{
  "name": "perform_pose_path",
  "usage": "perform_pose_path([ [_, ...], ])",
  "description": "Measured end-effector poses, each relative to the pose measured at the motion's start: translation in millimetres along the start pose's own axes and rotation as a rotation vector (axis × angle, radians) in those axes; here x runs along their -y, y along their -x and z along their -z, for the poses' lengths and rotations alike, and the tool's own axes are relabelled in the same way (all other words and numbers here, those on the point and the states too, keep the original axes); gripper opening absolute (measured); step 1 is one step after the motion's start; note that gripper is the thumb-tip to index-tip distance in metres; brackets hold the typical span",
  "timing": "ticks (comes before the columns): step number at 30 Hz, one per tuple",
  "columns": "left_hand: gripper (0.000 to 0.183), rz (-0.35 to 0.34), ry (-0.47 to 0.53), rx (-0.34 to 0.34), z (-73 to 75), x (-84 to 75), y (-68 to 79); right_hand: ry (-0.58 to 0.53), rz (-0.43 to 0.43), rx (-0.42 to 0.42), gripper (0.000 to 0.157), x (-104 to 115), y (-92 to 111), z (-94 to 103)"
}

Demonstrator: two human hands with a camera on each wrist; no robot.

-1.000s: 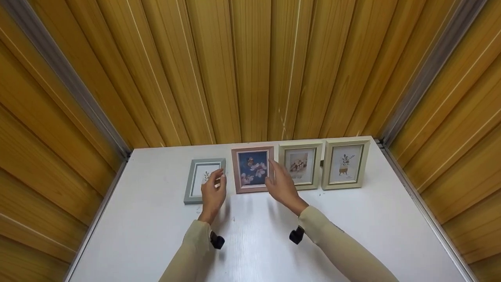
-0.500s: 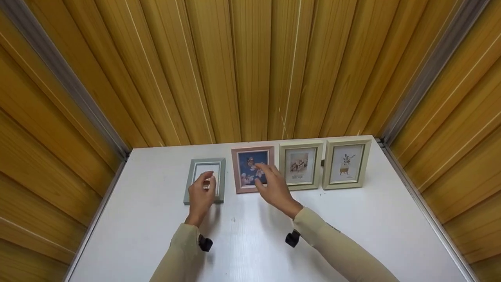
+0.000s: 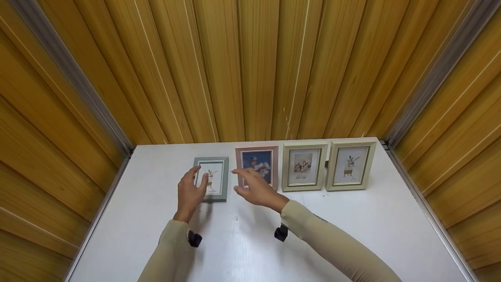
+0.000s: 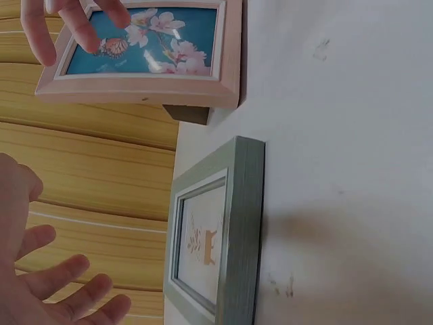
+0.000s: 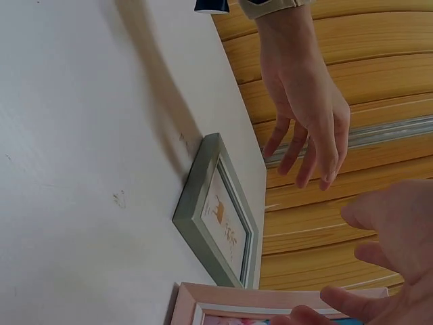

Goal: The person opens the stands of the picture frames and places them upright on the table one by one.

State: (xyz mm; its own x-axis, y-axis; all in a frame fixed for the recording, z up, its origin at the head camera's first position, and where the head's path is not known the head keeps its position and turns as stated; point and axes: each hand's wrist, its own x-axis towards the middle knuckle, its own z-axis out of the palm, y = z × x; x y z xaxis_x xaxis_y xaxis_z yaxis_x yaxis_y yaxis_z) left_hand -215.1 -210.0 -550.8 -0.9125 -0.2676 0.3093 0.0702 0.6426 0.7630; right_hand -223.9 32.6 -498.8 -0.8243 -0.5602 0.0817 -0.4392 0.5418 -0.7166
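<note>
A grey-green picture frame (image 3: pixel 223 184) with a potted-plant print stands on the white table. My left hand (image 3: pixel 190 194) hovers in front of its left side, fingers spread and holding nothing. In the left wrist view that frame (image 4: pixel 245 223) stands just beyond the loosely bent fingers. My right hand (image 3: pixel 256 189) is in front of the pink picture frame (image 3: pixel 276 168), thumb and fingers parted toward the grey-green one, with nothing in the grasp. It hides part of the blossom-and-butterfly picture. The right wrist view shows both hands apart from the grey-green frame (image 5: pixel 196 210).
Two cream picture frames stand to the right: one with a flower photo (image 3: pixel 304 168), the other with a plant print (image 3: pixel 350 166). Yellow wood-grain panels (image 3: pixel 254 78) wall the back and sides of the white table (image 3: pixel 242 250). A black wrist camera (image 3: pixel 281 233) hangs below the right sleeve.
Both hands have moved left. The left hand now uncovers most of the plant print, and its fingers have spread. The right hand has passed from the pink frame's right edge across its front.
</note>
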Motion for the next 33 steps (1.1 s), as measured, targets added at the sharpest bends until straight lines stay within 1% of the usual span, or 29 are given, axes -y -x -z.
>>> perform_pose_path([
  [2,0.050,0.031,-0.031,0.033,4.4,2.2,-3.6,-0.002,-0.014,0.054,0.056,4,-5,-1.9],
  [4,0.058,0.070,-0.051,0.079,8.3,5.6,-6.5,0.007,-0.026,0.109,0.060,7,-10,-4.5],
  [7,0.071,0.106,-0.076,0.147,12.7,12.8,-9.2,0.033,-0.023,0.177,0.062,10,-18,-9.6],
  [11,0.080,0.145,-0.093,0.201,16.6,23.5,-11.2,0.048,0.010,0.209,0.063,12,-29,-15.6],
  [14,0.081,0.183,-0.087,0.228,18.6,29.8,-12.4,0.053,0.013,0.216,0.063,11,-36,-20.4],
  [17,0.084,0.220,-0.077,0.241,19.7,34.6,-13.7,0.062,-0.004,0.226,0.064,9,-42,-27.0],
  [22,0.091,0.255,-0.051,0.233,18.5,43.3,-16.9,0.052,-0.028,0.234,0.068,5,-52,-42.1],
  [25,0.093,0.268,-0.036,0.225,15.8,48.3,-19.6,0.047,-0.025,0.220,0.069,4,-60,-52.7],
  [28,0.093,0.284,-0.042,0.234,11.8,52.3,-22.4,0.061,-0.025,0.188,0.069,3,-67,-62.5],
  [33,0.091,0.301,-0.059,0.257,3.9,54.9,-24.1,0.076,-0.072,0.158,0.069,2,-68,-70.3],
])
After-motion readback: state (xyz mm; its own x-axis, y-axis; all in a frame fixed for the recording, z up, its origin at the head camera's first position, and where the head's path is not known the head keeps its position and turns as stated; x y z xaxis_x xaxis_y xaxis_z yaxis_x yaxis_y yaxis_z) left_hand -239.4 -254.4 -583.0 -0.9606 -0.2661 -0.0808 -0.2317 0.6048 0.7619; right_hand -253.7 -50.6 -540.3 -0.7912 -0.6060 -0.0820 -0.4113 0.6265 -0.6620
